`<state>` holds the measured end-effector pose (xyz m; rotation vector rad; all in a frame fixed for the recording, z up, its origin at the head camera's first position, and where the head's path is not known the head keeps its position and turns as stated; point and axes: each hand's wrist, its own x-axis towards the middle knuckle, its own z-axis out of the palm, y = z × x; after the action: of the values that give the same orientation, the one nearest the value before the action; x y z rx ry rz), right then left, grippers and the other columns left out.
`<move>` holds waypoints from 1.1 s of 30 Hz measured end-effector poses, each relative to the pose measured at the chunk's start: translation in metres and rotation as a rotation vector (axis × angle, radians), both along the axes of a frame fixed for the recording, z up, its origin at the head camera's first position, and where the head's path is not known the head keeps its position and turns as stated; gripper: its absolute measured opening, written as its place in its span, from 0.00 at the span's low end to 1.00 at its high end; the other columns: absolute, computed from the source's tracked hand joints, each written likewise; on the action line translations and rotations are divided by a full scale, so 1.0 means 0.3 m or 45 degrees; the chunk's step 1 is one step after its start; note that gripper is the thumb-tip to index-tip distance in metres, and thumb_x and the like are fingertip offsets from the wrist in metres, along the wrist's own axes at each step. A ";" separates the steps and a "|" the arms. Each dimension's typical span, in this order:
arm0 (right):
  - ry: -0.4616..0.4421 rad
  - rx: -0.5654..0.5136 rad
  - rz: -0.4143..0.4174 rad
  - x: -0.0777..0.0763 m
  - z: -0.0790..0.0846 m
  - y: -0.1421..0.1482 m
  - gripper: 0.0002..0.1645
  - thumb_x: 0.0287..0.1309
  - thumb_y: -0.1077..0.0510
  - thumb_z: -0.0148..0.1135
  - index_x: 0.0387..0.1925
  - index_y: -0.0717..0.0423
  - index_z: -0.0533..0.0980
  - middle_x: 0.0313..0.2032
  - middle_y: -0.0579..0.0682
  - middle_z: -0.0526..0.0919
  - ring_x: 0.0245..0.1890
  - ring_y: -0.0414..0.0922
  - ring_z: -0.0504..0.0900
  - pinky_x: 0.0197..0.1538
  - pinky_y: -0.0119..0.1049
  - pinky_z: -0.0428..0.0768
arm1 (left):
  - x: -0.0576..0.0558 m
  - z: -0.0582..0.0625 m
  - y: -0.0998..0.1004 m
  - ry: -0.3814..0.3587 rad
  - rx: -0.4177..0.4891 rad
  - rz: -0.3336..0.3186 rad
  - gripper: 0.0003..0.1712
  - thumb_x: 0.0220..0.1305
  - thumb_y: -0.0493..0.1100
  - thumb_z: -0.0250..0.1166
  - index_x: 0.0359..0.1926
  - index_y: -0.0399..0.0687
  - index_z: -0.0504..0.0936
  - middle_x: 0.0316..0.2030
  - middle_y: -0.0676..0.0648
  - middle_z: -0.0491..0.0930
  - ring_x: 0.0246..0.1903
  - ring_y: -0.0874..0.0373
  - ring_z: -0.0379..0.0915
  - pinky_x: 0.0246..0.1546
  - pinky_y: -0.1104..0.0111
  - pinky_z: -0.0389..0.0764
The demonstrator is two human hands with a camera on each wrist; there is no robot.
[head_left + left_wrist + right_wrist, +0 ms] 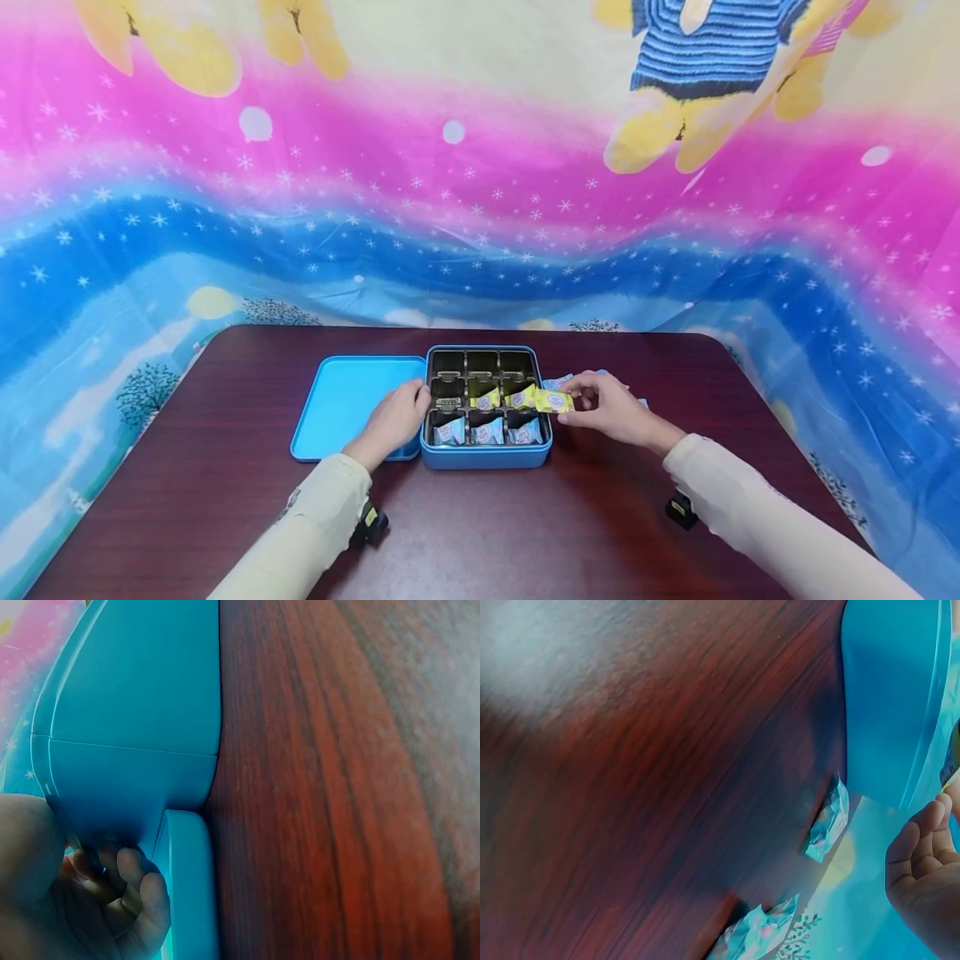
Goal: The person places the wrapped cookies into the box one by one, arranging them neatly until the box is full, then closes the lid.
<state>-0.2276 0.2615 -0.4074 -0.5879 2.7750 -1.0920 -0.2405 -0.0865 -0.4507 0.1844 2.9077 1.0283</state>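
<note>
From here I see snowflake-printed cloth (450, 208) behind the wood-grained surface (600, 517), a blue box (483, 457) on it, the left hand (393, 417) touching its left side, grip uncertain, the right hand (611, 408) pinching a yellow packet (553, 402), print unreadable, at the box's right rim.

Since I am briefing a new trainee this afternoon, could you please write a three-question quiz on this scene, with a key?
1. What does the right hand hold?
2. True or false: the row of the box nearest the person has three blue packets in it.
3. Fill in the blank: in the head view, the blue lid lies to the ____ of the box.

Key:
1. A yellow packet.
2. True.
3. Left.
</note>
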 end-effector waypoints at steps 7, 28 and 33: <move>-0.036 -0.003 0.002 -0.004 -0.002 -0.030 0.21 0.56 0.54 0.75 0.49 0.55 0.81 0.37 0.55 0.76 0.29 0.43 0.70 0.32 0.31 0.72 | 0.003 0.006 0.001 -0.011 0.004 -0.005 0.18 0.79 0.48 0.45 0.29 0.48 0.69 0.23 0.47 0.68 0.21 0.54 0.64 0.25 0.64 0.65; -0.077 0.025 0.020 -0.033 0.012 -0.106 0.22 0.58 0.52 0.73 0.52 0.53 0.80 0.43 0.51 0.77 0.29 0.45 0.72 0.33 0.36 0.75 | 0.001 0.008 0.000 -0.009 -0.001 -0.001 0.18 0.79 0.48 0.46 0.30 0.49 0.70 0.23 0.47 0.68 0.21 0.54 0.65 0.26 0.64 0.65; -0.081 0.043 0.035 -0.037 0.027 -0.135 0.21 0.58 0.51 0.73 0.51 0.53 0.80 0.42 0.51 0.76 0.30 0.46 0.72 0.33 0.37 0.74 | 0.003 0.009 0.000 -0.013 0.004 -0.002 0.18 0.79 0.48 0.46 0.30 0.49 0.70 0.23 0.47 0.68 0.21 0.54 0.64 0.26 0.64 0.65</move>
<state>-0.2386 0.2210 -0.3995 -0.5752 2.7171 -1.0377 -0.2395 -0.0865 -0.4478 0.1810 2.8968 1.0310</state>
